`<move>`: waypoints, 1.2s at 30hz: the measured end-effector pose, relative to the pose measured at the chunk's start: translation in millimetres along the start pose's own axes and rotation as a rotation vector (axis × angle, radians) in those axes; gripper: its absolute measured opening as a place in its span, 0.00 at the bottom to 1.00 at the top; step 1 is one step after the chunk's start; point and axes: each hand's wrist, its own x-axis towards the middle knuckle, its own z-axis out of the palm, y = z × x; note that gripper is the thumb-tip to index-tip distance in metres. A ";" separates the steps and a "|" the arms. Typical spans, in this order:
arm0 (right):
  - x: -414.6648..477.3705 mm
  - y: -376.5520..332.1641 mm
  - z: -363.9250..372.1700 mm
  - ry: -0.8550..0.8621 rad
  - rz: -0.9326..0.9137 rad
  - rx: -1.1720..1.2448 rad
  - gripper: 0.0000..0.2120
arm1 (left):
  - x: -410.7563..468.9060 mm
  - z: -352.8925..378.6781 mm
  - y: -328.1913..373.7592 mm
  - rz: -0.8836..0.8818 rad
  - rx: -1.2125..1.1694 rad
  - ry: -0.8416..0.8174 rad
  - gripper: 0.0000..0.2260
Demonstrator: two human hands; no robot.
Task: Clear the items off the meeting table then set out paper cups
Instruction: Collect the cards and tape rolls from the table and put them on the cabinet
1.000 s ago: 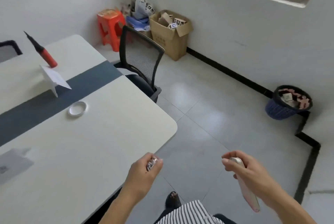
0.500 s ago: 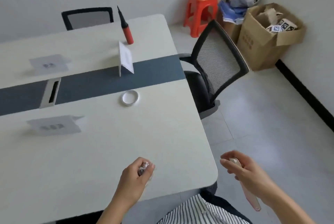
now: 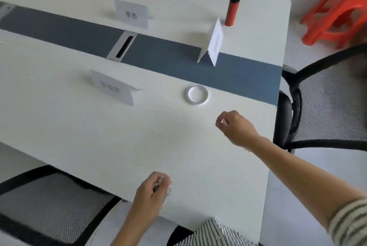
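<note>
left hand (image 3: 151, 192) at the worktop's (image 3: 99, 136) near edge gripping a small shiny scrap (image 3: 158, 183), right hand (image 3: 235, 126) over the worktop, fingers curled, cannot tell what it holds, tape ring (image 3: 198, 95) just beyond, folded name card (image 3: 215, 43) farther, red pump (image 3: 232, 10) farthest

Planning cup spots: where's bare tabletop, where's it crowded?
Free: wide near strip from the front card to the table edge, left of the left hand gripping a small item; also the gap between that card and the tape ring. Crowded: the far right end, where a tent card and pump stand close together.
</note>
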 end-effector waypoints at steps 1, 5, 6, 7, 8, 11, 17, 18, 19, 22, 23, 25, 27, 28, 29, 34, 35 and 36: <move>21.0 -7.0 5.8 0.017 -0.012 -0.037 0.10 | 7.5 -5.8 1.0 -0.013 -0.035 0.006 0.10; 97.1 -20.1 26.7 0.030 -0.011 -0.266 0.14 | 44.9 -25.1 0.4 -0.032 -0.035 0.107 0.08; 112.1 -20.3 30.8 0.018 0.007 -0.323 0.16 | 52.8 -28.1 3.3 -0.046 -0.056 0.128 0.08; 124.5 -19.4 34.8 0.007 0.022 -0.379 0.17 | 59.5 -29.7 7.0 -0.059 -0.080 0.141 0.07; 134.6 -17.6 39.0 -0.002 0.029 -0.428 0.17 | 65.6 -31.4 10.3 -0.070 -0.106 0.149 0.06; 152.3 -11.6 52.4 0.022 0.009 -0.525 0.15 | 83.1 -37.0 17.3 -0.081 -0.176 0.163 0.07; 149.5 -11.6 58.1 0.060 -0.072 -0.491 0.10 | 111.7 -40.9 19.1 -0.175 -0.401 0.190 0.12; 143.8 -15.5 54.9 0.059 -0.088 -0.436 0.10 | 115.2 -40.4 21.9 -0.195 -0.436 0.199 0.12; 135.7 -21.4 50.6 0.066 -0.114 -0.374 0.10 | 117.8 -39.5 26.7 -0.209 -0.463 0.207 0.13; 97.0 -46.6 35.0 0.113 -0.258 -0.215 0.09 | 120.5 -35.9 47.2 -0.221 -0.534 0.239 0.12; 79.7 -54.4 29.7 0.132 -0.323 -0.175 0.09 | 119.9 -34.2 53.0 -0.213 -0.559 0.252 0.12; 41.3 -67.4 20.9 0.148 -0.448 -0.112 0.08 | 114.5 -31.3 63.7 -0.201 -0.597 0.268 0.14; 3.0 -76.3 15.9 0.123 -0.534 -0.062 0.08 | 103.3 -27.4 74.0 -0.187 -0.635 0.272 0.18; -14.4 -78.4 15.8 0.104 -0.562 -0.039 0.08 | 95.6 -24.7 78.7 -0.176 -0.643 0.259 0.19; -30.8 -79.2 16.4 0.085 -0.586 -0.028 0.08 | 86.3 -21.8 83.0 -0.158 -0.644 0.245 0.21; -94.8 -65.8 26.4 0.035 -0.708 -0.101 0.07 | 32.7 -2.5 83.2 -0.077 -0.647 0.209 0.24; -105.5 -61.6 26.3 0.029 -0.723 -0.117 0.07 | 20.5 2.8 81.8 -0.078 -0.630 0.224 0.23; -114.8 -56.2 26.4 0.027 -0.741 -0.120 0.07 | 9.8 9.4 78.1 -0.078 -0.616 0.243 0.24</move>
